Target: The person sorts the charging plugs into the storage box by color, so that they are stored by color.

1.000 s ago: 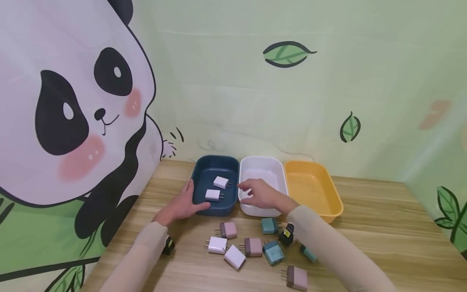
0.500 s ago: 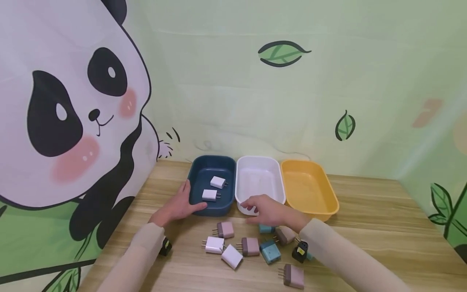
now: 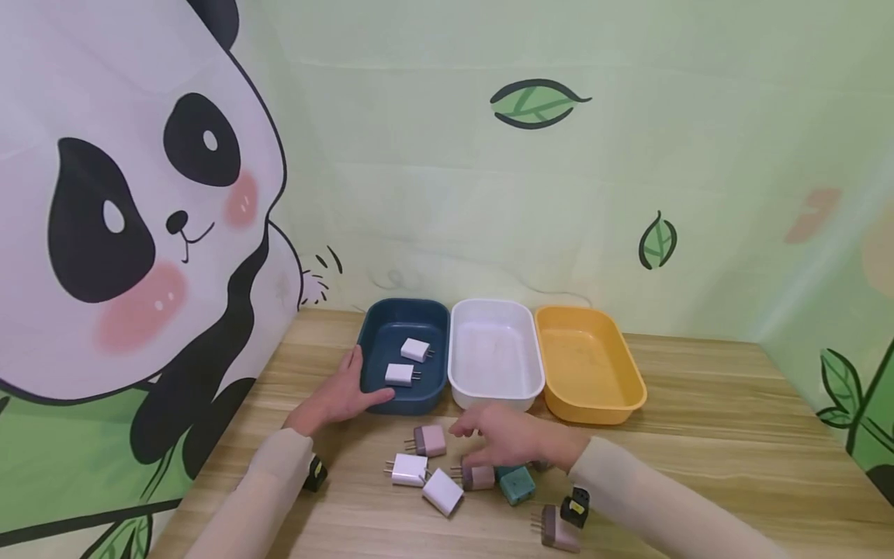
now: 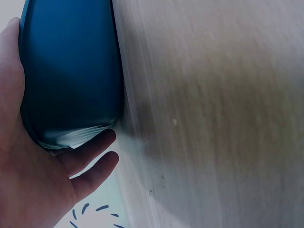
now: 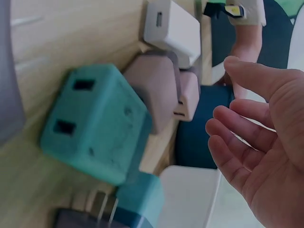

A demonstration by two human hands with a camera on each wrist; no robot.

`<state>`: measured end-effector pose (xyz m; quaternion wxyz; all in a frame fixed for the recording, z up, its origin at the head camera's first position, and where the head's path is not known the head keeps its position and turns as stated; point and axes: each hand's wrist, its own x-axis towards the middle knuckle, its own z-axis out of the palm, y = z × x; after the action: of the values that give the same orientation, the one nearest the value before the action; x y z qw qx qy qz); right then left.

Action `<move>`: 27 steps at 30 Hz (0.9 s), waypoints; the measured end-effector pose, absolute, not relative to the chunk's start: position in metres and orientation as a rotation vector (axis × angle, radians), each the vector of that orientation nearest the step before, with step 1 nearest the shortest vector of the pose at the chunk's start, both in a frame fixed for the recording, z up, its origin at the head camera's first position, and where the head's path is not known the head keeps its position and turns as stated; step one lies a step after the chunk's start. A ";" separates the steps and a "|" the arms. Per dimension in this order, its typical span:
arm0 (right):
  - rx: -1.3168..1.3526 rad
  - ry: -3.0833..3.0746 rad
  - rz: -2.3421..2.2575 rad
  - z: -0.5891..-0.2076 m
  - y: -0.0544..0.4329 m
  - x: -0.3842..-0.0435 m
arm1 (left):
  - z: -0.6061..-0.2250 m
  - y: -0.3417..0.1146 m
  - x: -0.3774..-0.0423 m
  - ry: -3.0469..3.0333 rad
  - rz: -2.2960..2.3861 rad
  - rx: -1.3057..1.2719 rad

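My left hand rests against the near left corner of a dark blue bin, thumb over its front rim, fingers extended along its outer side. Two white charger plugs lie inside that bin. In front of the white bin, my right hand hovers over the chargers with relaxed, slightly bent fingers and nothing in them. Below it are a pink charger and a teal charger. The right wrist view shows the teal charger close up, apart from the fingers.
An orange bin stands right of the white one, all three in a row near the wall. More chargers lie on the wooden table: a pink one, two white ones, and another pink one nearer the front.
My right hand has moved from the white bin's left rim back toward me, down over the chargers. The left hand stays at the blue bin. The head view has shifted slightly.
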<state>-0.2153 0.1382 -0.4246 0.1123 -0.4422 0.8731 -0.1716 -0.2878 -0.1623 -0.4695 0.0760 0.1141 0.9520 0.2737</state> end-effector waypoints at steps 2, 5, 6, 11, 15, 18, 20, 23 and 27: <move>-1.338 2.549 -0.473 -0.428 0.135 -0.214 | -0.469 -0.162 -0.287 2.851 0.830 0.339; -1.363 2.512 -0.440 -0.431 0.130 -0.211 | -0.469 -0.162 -0.287 2.854 0.837 0.346; -1.363 2.498 -0.428 -0.432 0.128 -0.210 | -0.468 -0.162 -0.286 2.856 0.841 0.355; -1.458 2.464 -0.354 -0.435 0.122 -0.207 | -0.468 -0.163 -0.286 2.864 0.851 0.371; -1.518 2.444 -0.310 -0.436 0.118 -0.205 | -0.469 -0.164 -0.287 2.864 0.846 0.371; -1.557 2.425 -0.269 -0.437 0.116 -0.205 | -0.467 -0.164 -0.287 2.865 0.846 0.373; -1.579 2.413 -0.244 -0.438 0.115 -0.205 | -0.466 -0.164 -0.286 2.868 0.847 0.374; -1.595 2.396 -0.227 -0.440 0.113 -0.206 | -0.466 -0.164 -0.285 2.872 0.834 0.375; -1.592 2.385 -0.212 -0.442 0.112 -0.207 | -0.467 -0.163 -0.285 2.870 0.831 0.378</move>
<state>-0.2067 0.1120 -0.4423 0.1330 -0.5487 0.8221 -0.0730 -0.2854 -0.1635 -0.4668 0.0648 0.1252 0.9509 0.2755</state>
